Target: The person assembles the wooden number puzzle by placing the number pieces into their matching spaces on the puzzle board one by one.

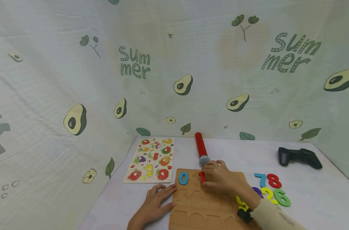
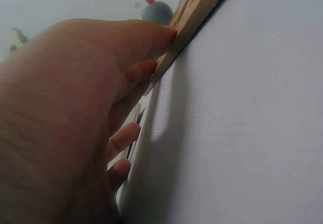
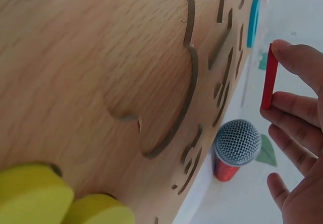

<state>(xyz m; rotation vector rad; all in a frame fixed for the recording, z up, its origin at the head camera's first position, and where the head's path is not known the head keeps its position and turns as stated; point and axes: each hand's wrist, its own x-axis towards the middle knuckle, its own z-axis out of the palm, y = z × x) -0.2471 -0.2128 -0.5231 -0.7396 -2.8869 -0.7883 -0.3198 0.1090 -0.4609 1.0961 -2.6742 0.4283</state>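
Observation:
My right hand (image 1: 220, 179) pinches a red number one (image 1: 202, 177) between thumb and fingers. In the right wrist view, the red piece (image 3: 269, 77) is seen edge-on, held just above the wooden number puzzle board (image 1: 191, 204). A blue zero (image 1: 180, 179) sits in the board's top left recess. At the board's left edge, my left hand (image 1: 154, 204) touches the side with its thumb and fingertips. The left wrist view shows those fingers (image 2: 146, 40) against the board's edge (image 2: 202, 12), not wrapped round anything.
Loose numbers lie right of the board: a blue seven (image 1: 262, 181), a red eight (image 1: 274, 184), a green six (image 1: 286, 200) and several others, partly behind my right forearm. A red microphone (image 1: 201, 145) and a fruit puzzle (image 1: 137, 148) lie behind. A black gamepad (image 1: 299, 155) lies far right.

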